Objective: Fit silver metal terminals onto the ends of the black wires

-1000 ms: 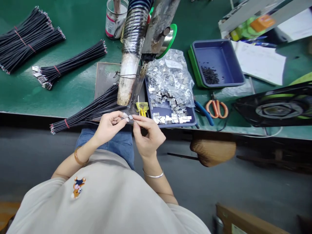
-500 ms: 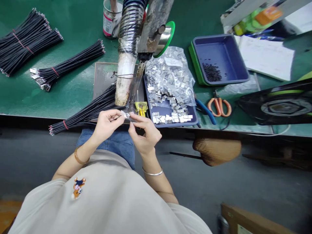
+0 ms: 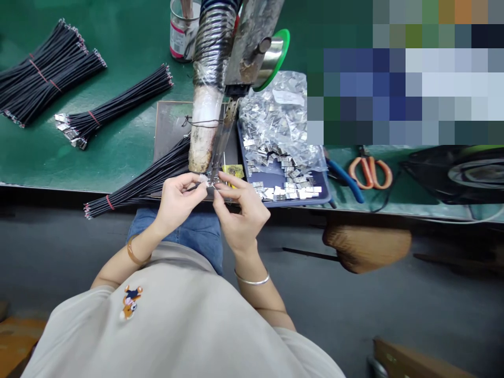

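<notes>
My left hand (image 3: 181, 200) pinches the end of a black cable (image 3: 192, 187), and a small shiny metal clip (image 3: 203, 179) shows at its fingertips. Close to that clip is my right hand (image 3: 243, 209), its thumb and fingers curled around what looks like thin solder wire, mostly hidden. Both sets of fingertips meet below the soldering iron's metal tip (image 3: 221, 144), which points down from above. A bundle of black cables (image 3: 151, 170) lies left of the iron, tied with a red band. Just behind my right fingers is a yellow sponge (image 3: 233, 170).
A dark tray (image 3: 328, 195) holds metal clips and a plastic bag (image 3: 275, 113) of more. A taped hose (image 3: 205, 126) and a green-rimmed spool (image 3: 275, 60) hang overhead. Blue-handled pliers (image 3: 344, 179), orange scissors (image 3: 370, 172), a glass jar (image 3: 179, 37) and cable bundles (image 3: 118, 100) surround the work.
My hands have come slightly closer under the iron's tip, and my right fingers are raised a little. The whole view has shifted slightly. A blurred block now covers the upper right.
</notes>
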`<act>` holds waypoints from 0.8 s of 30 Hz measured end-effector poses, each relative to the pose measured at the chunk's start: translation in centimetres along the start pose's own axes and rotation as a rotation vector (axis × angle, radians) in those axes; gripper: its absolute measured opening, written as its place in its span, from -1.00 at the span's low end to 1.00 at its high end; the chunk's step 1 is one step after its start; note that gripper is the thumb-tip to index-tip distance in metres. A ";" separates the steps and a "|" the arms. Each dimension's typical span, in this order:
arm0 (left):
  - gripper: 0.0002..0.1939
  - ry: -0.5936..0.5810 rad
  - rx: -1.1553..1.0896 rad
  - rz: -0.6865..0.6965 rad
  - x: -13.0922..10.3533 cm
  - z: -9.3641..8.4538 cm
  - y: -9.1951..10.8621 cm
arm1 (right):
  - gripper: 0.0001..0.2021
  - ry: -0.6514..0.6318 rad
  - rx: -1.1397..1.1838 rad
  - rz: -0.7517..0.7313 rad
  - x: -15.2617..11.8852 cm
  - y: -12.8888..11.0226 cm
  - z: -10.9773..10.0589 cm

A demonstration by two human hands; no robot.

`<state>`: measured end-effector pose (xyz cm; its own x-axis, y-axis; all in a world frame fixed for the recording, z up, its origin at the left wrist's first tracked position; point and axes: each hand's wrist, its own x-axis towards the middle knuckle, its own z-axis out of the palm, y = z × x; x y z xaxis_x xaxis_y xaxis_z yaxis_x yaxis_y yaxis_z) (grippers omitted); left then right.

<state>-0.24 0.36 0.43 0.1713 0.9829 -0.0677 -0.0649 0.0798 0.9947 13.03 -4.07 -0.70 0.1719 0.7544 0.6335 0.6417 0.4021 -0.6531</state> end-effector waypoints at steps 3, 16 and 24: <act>-0.83 0.011 0.019 0.007 -0.1 0.1 0.3 | -0.88 0.001 -0.005 -0.004 0.0 0.0 0.0; -0.82 0.002 0.170 0.024 -0.5 0.2 1.0 | -0.87 0.004 -0.047 -0.038 0.5 -0.1 -0.1; -0.83 -0.045 0.147 -0.034 -0.6 0.2 0.4 | -0.86 -0.035 -0.077 -0.079 0.0 0.2 -0.6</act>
<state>-0.21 -0.23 0.87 0.2146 0.9714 -0.1012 0.0862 0.0844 0.9927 13.60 -4.32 -0.63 0.0936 0.7402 0.6658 0.7076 0.4210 -0.5675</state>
